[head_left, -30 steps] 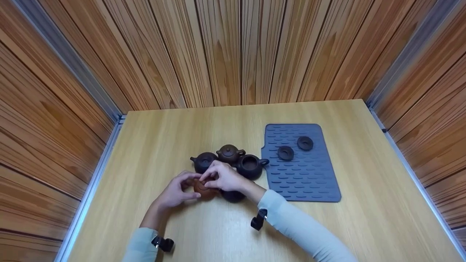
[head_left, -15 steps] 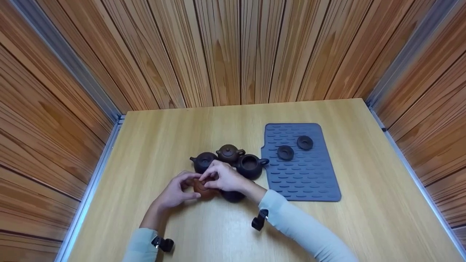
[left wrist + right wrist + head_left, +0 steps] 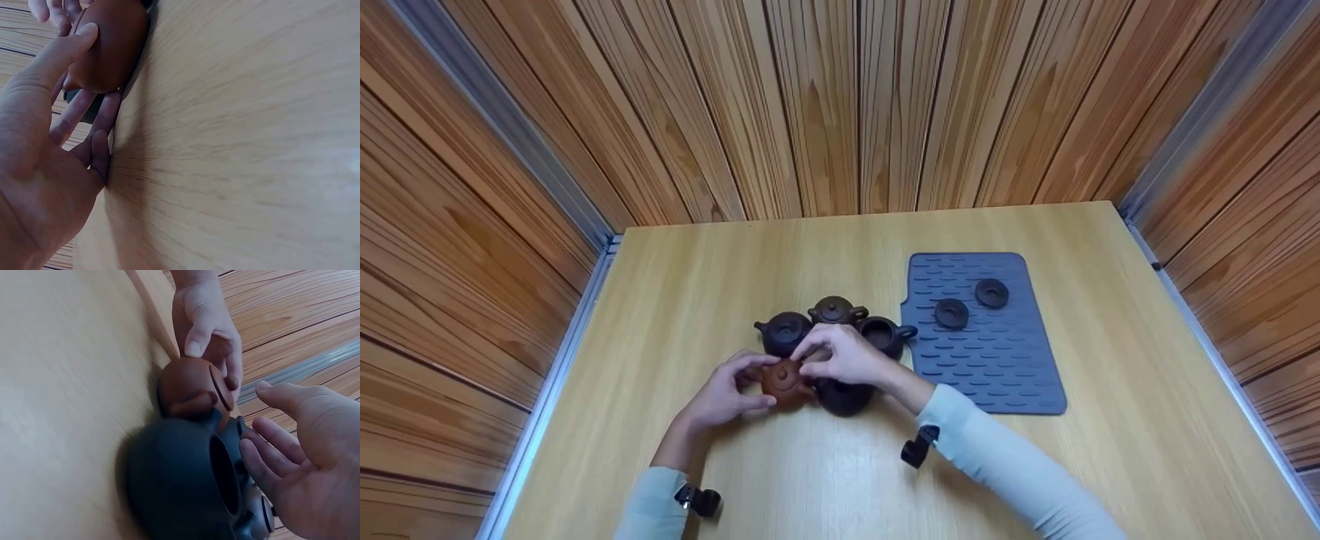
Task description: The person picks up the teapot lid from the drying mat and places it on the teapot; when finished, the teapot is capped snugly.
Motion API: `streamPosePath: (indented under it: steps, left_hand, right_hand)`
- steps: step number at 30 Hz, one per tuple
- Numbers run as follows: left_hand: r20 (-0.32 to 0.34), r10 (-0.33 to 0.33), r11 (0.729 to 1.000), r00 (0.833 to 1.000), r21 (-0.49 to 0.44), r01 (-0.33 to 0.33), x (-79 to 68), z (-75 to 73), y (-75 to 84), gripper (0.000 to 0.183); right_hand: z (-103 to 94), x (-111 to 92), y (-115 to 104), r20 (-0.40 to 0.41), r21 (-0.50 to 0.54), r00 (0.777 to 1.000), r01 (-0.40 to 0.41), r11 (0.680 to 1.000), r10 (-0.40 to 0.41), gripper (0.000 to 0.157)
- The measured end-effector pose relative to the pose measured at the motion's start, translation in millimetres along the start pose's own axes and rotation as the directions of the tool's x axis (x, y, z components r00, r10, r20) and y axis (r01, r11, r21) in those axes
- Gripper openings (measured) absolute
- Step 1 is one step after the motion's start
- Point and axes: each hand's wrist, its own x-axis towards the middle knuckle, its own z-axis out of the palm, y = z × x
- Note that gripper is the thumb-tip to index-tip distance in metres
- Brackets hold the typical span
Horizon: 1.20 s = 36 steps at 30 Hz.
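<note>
A small reddish-brown teapot point(image 3: 782, 385) stands on the table, its knobbed lid point(image 3: 221, 387) seated on top. My left hand point(image 3: 724, 391) holds it from the left, the thumb point(image 3: 84, 35) on its near side and fingers round the far side. Just right of the lid is my right hand point(image 3: 847, 357); in the right wrist view its thumb and fingers are spread apart with nothing between them. Beneath that hand sits a black teapot point(image 3: 171, 478) with an uncovered mouth, partly hidden in the head view.
Close behind stand a black teapot point(image 3: 784, 335), a brown lidded teapot point(image 3: 834, 309) and an uncovered black teapot point(image 3: 889, 341) whose handle reaches the grey mat point(image 3: 997, 375). Two dark round lids, one nearer point(image 3: 952, 313) and one farther point(image 3: 992, 293), lie on the mat.
My right hand has let go of the reddish-brown teapot's lid and drawn back to the right, uncovering the knob. My left hand stays on the teapot.
</note>
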Motion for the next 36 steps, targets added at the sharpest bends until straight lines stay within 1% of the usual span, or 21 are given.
streamPosePath:
  steps: [4, 8, 12, 17, 22, 25, 32, 36]
  left_hand:
    - [0.002, -0.015, 1.000, 1.000, 0.008, 0.015, -0.2, -0.3, 0.6, 0.060]
    - [0.012, -0.023, 1.000, 1.000, 0.011, 0.023, 0.0, -0.9, 1.3, 0.060]
    - [0.013, -0.016, 1.000, 1.000, 0.004, 0.016, 0.9, -1.2, 1.6, 0.060]
    - [0.014, -0.007, 1.000, 1.000, -0.004, 0.007, 1.1, -1.4, 1.3, 0.060]
    - [0.014, -0.017, 1.000, 1.000, 0.006, 0.016, -0.4, -1.4, 0.3, 0.061]
    - [0.011, -0.012, 1.000, 1.000, 0.010, 0.012, -1.0, -1.3, 0.1, 0.060]
    - [0.009, -0.024, 1.000, 1.000, 0.015, 0.024, -0.7, -1.9, -0.4, 0.060]
    - [0.014, -0.017, 1.000, 1.000, 0.002, 0.017, -0.7, -1.8, 0.1, 0.060]
  right_hand:
    - [-11.5, -6.2, 2.7, 0.007, 0.039, 1.000, 0.012, 0.999, -0.012, 0.024]
    - [-24.6, -13.2, 3.5, -0.022, -0.016, 0.998, 0.052, 0.999, -0.052, 0.030]
    - [-38.5, -20.4, 5.2, -0.049, -0.077, 0.996, 0.065, 0.995, -0.069, 0.036]
    - [-54.3, -27.0, 11.1, -0.079, -0.052, 0.994, 0.074, 0.996, -0.078, 0.040]
    - [-68.8, -33.9, 17.1, -0.133, -0.010, 0.990, 0.051, 0.999, -0.052, 0.043]
    - [-77.6, -37.9, 20.9, -0.159, 0.005, 0.987, 0.022, 1.000, -0.021, 0.043]
    - [-99.3, -48.3, 31.1, -0.212, -0.063, 0.977, -0.029, 0.998, 0.015, 0.042]
    - [-113.0, -54.4, 37.9, -0.257, -0.067, 0.966, -0.058, 0.996, 0.039, 0.042]
